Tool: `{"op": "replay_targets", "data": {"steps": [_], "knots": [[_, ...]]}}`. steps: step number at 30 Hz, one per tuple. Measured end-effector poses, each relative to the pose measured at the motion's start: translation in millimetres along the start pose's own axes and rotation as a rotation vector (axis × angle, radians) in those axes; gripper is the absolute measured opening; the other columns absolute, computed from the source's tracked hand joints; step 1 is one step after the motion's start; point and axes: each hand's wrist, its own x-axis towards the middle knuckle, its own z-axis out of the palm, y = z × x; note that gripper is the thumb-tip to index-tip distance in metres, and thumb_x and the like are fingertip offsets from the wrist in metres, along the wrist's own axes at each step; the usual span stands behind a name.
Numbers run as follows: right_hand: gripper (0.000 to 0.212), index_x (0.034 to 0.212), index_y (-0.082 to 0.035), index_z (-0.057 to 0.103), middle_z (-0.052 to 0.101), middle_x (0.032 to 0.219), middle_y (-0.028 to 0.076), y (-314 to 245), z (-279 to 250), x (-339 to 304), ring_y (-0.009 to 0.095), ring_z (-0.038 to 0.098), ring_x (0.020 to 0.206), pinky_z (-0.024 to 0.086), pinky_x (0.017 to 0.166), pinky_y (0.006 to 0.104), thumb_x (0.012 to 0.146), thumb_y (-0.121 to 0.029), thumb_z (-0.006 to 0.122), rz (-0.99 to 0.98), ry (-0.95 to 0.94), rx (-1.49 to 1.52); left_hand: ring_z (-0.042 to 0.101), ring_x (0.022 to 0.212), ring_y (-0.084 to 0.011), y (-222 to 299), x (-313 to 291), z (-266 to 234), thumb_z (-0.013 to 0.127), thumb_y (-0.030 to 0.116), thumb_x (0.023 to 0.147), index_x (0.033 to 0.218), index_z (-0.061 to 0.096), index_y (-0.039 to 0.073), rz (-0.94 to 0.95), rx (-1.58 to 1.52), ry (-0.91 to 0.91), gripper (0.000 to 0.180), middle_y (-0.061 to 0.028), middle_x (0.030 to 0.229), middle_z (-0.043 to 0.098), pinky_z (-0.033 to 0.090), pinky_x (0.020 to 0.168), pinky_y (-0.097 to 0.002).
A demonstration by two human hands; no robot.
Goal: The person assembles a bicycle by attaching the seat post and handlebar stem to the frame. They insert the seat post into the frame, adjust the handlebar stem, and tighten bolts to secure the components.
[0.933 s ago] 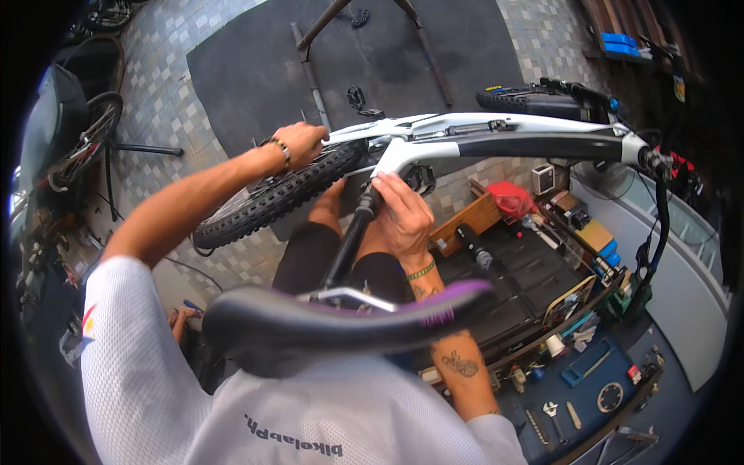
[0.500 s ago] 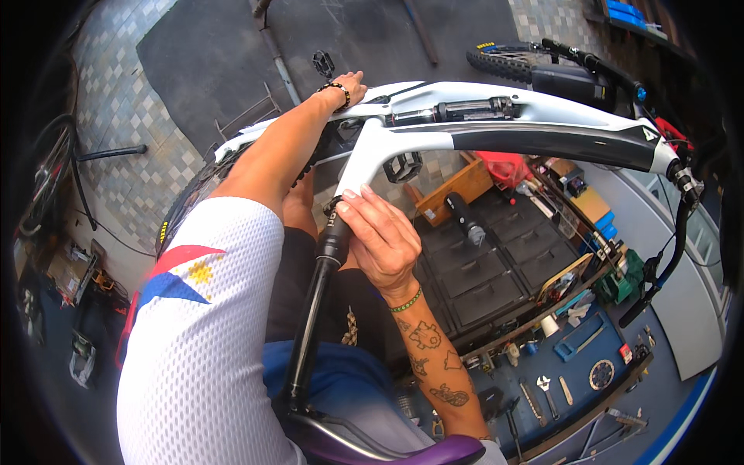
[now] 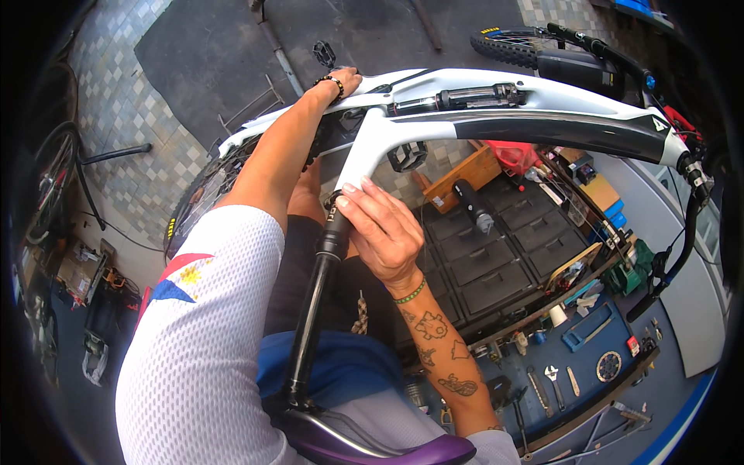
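Observation:
A white and black mountain bike frame (image 3: 457, 87) stretches across the view, with a rear shock (image 3: 484, 98) inside it. My left hand (image 3: 346, 82) reaches over to the rear part of the frame and closes on its white edge; some fingertips are hidden behind it. With fingers together, my right hand (image 3: 385, 232) presses against the top of the seat tube (image 3: 355, 172), beside the seat clamp, its thumb hidden. Below the clamp in view, the black dropper seatpost (image 3: 314, 329) runs down to a purple and black saddle (image 3: 372, 446) near my torso.
On the right stands a black drawer cabinet (image 3: 496, 271), with a bottle (image 3: 471, 203) on it. Beyond lies a blue bench top (image 3: 573, 372) with wrenches and a brake rotor (image 3: 609, 366). Another bike's wheel (image 3: 504, 48) is at the far right; a wheel (image 3: 53, 186) stands at left.
My left hand's extended fingers have folded down onto the frame. The view has shifted slightly, and my right hand stays at the seat tube.

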Motion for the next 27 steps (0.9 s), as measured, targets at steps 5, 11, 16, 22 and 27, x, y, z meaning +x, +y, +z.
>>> {"op": "replay_targets", "data": {"steps": [5,11,16,22,27], "knots": [[0.046,0.120,-0.008,0.083,0.081,0.123,0.008,0,0,0,0.032,0.077,0.118,0.063,0.100,0.0425,0.076,0.006,0.081,0.024,0.013,-0.009,0.062,0.136,-0.0391,31,-32,-27,0.053,0.032,0.108,0.140,0.069,0.005,-0.132,-0.112,0.071,0.045,-0.0213,0.143,0.068,0.051,0.115,-0.0487],[0.043,0.117,-0.006,0.083,0.081,0.119,0.010,-4,-1,4,0.032,0.078,0.117,0.061,0.101,0.0409,0.077,0.009,0.077,0.032,0.024,-0.013,0.066,0.126,-0.0374,75,-146,-80,0.056,0.015,0.103,0.133,0.069,0.007,0.134,-0.047,0.474,0.033,-0.0176,0.128,0.072,0.055,0.106,-0.0485],[0.044,0.119,-0.009,0.081,0.079,0.125,0.007,2,-1,1,0.032,0.076,0.118,0.061,0.100,0.0446,0.076,0.002,0.084,0.008,0.009,-0.011,0.068,0.114,-0.0359,128,-314,-123,0.062,-0.005,0.085,0.129,0.065,0.005,0.369,-0.289,0.501,0.046,-0.0142,0.118,0.069,0.058,0.098,-0.0472],[0.039,0.118,-0.006,0.080,0.078,0.121,0.011,3,0,-4,0.033,0.076,0.116,0.060,0.100,0.0447,0.079,-0.003,0.084,-0.005,0.039,-0.018,0.064,0.131,-0.0431,181,-421,-92,0.091,0.021,0.084,0.153,0.058,0.006,0.428,-0.419,0.506,0.078,-0.0227,0.147,0.059,0.057,0.108,-0.0504],[0.038,0.120,-0.006,0.080,0.078,0.124,0.010,5,-3,-5,0.034,0.076,0.117,0.060,0.101,0.0456,0.081,-0.007,0.081,-0.007,0.009,0.012,0.073,0.120,-0.0397,196,-414,-66,0.090,0.014,0.086,0.138,0.070,0.003,0.350,-0.340,0.817,0.056,-0.0201,0.132,0.072,0.061,0.102,-0.0454]]}}
